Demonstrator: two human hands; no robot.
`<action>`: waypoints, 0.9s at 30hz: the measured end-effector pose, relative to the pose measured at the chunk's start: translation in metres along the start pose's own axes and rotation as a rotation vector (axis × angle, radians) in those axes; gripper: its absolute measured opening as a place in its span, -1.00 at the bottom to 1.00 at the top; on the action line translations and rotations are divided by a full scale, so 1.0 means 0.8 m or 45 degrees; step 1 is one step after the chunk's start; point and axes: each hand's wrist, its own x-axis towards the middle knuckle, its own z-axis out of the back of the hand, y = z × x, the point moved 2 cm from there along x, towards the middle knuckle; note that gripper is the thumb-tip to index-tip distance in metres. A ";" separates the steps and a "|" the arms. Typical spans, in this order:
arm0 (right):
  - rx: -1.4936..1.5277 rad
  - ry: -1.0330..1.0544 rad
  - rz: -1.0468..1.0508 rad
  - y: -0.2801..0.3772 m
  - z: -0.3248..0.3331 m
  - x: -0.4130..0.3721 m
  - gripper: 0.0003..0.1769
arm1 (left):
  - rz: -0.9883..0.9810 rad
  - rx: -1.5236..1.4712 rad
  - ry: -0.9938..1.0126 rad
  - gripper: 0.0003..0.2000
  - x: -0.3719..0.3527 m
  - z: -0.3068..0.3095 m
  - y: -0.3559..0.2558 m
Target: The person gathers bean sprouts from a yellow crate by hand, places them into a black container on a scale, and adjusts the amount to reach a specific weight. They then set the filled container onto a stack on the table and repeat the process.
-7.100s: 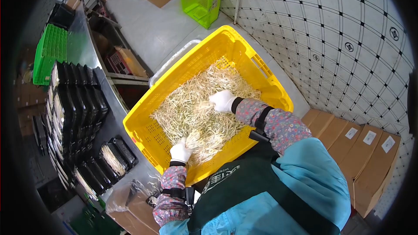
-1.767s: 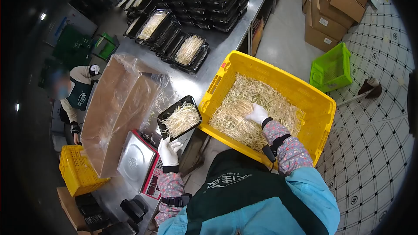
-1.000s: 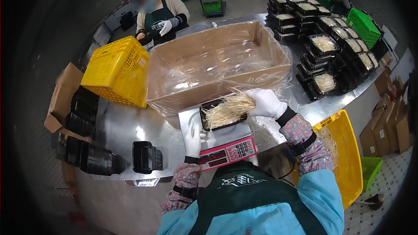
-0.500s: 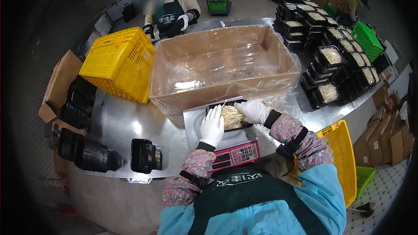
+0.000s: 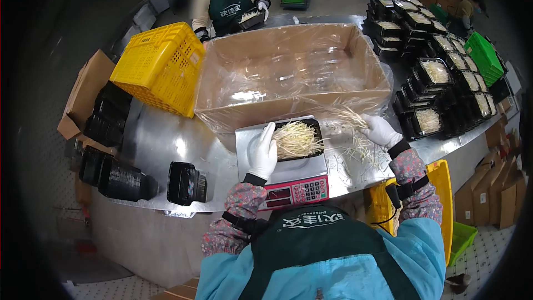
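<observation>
A black plastic tray [image 5: 318, 129] heaped with pale bean sprouts [image 5: 297, 140] sits on a scale [image 5: 310, 191] with a red front panel and keypad. My left hand [image 5: 263, 154], in a white glove, rests along the left side of the tray. Its fingers are stretched out and touch the edge of the heap. To the right of the scale, my right hand [image 5: 382, 132], also gloved, pinches a small bunch of sprouts [image 5: 348, 115] over the metal table [image 5: 222, 175]. Loose sprouts [image 5: 360, 150] lie scattered below that hand.
A plastic-lined carton [image 5: 288, 105] stands behind the scale, beside a yellow crate [image 5: 158, 72]. Stacked black trays [image 5: 123, 180] are at left; filled trays [image 5: 427, 121] pile up at right. Another yellow crate [image 5: 441, 205] is by my right arm. Across the table, a co-worker [image 5: 230, 8] holds a tray.
My right hand has moved off the tray to the right and now holds a bunch of sprouts. My left hand stays at the tray's left side. The co-worker's filled tray has come into view.
</observation>
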 end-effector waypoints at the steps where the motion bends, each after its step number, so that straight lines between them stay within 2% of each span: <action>1: 0.113 -0.037 0.006 -0.015 -0.009 -0.010 -0.63 | 0.062 -0.268 -0.078 -0.52 -0.001 0.004 0.003; 2: 0.099 -0.007 -0.050 -0.032 -0.019 -0.020 -0.62 | 0.139 -0.460 -0.106 -0.49 -0.005 0.013 0.007; 4: 0.068 0.057 -0.160 -0.052 -0.034 -0.038 -0.60 | 0.128 -0.451 -0.166 -0.51 -0.007 0.039 0.016; 5: 0.126 0.026 -0.168 -0.060 -0.040 -0.045 -0.57 | 0.272 -0.709 -0.215 -0.53 -0.012 0.051 0.015; 8: 0.166 0.008 -0.168 -0.096 -0.049 -0.046 -0.52 | 0.297 -0.644 -0.231 -0.56 -0.016 0.088 0.031; 11: 0.121 0.066 -0.165 -0.064 -0.021 -0.033 -0.58 | 0.403 -0.656 -0.198 -0.52 -0.019 0.104 0.026; 14: 0.260 0.091 -0.143 -0.050 -0.028 -0.015 -0.57 | 0.362 -0.379 0.034 -0.33 -0.036 0.075 0.029; 17: 0.231 -0.015 0.105 -0.051 -0.043 -0.005 -0.60 | 0.165 -0.021 0.214 -0.06 -0.043 0.055 0.005; 20: 0.317 0.058 0.045 -0.014 -0.024 0.005 -0.61 | -0.034 0.165 0.262 0.09 -0.033 0.048 -0.006; 22: 0.186 0.001 0.120 -0.007 -0.023 0.012 -0.60 | -0.071 0.091 0.242 0.13 -0.029 0.038 -0.003; 24: 0.059 -0.034 0.153 0.004 -0.023 0.024 -0.61 | 0.024 -0.016 0.223 0.15 -0.025 0.028 0.005; 26: -0.008 -0.025 0.214 0.053 -0.012 0.036 -0.65 | 0.108 -0.157 0.053 0.13 -0.019 0.047 -0.038; 27: -0.023 -0.050 0.279 0.075 -0.016 0.045 -0.70 | 0.010 -0.093 -0.033 0.09 -0.017 0.043 -0.033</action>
